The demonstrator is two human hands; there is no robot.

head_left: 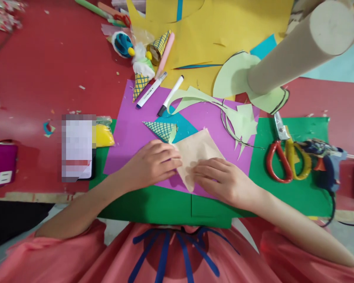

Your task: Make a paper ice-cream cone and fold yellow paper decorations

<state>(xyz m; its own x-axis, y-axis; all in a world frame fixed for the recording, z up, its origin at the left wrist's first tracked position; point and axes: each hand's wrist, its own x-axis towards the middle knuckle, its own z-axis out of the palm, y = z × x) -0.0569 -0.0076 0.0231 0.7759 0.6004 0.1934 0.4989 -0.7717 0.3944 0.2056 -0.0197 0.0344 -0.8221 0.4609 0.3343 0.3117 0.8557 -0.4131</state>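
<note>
A sheet of beige paper point(199, 147) with a slightly rumpled surface lies at a slant between my hands, over the purple sheet point(120, 145). My left hand point(153, 163) has its fingers together at the paper's left edge, the thumb hidden. Curled over the lower right part of the same paper is my right hand point(224, 179), its fingertips against it. Just beyond my left hand rests a small pale green paper cone point(162, 130) with a dark criss-cross pattern, on a blue paper piece point(185, 125).
Pale green paper scraps point(233, 118), two markers point(152, 90) and finished paper cones point(141, 78) lie beyond my hands. Red-handled scissors point(279, 161) and a glue gun point(327, 165) are at right. A tall cardboard tube point(295, 55) stands at back right. A phone point(78, 149) lies left.
</note>
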